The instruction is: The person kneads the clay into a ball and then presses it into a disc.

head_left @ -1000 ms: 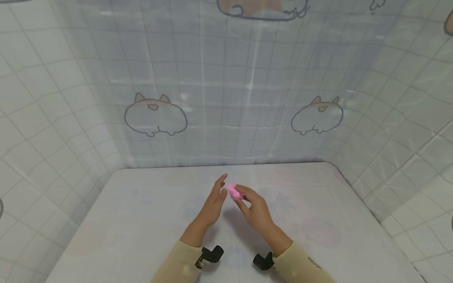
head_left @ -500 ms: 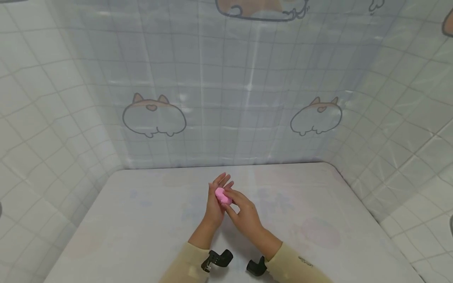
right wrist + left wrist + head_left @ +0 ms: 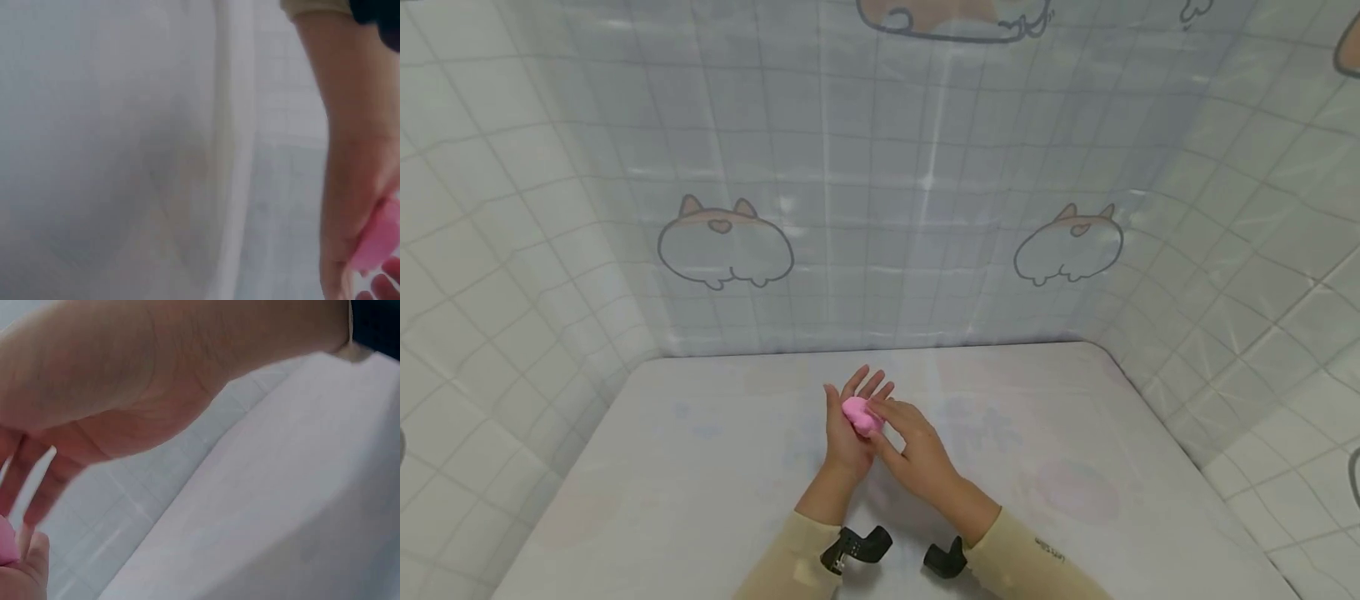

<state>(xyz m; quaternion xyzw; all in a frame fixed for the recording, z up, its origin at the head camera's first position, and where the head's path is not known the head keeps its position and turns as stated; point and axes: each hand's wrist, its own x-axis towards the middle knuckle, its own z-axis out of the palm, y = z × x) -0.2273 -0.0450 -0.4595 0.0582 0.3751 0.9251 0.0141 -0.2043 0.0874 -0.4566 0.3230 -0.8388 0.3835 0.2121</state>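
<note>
Pinching the pink lump in head view: right hand, thumb on near side, fingers on far side. Lump sits on palm of left hand, which faces up with fingers extended and spread apart. Both hands over the white tabletop; black devices at the beige cuffs. Left wrist view: left hand across the top, lump cut off at left edge; can't tell contact here. Right wrist view: blurry, lump against right hand at right edge, fingertips just below it.
</note>
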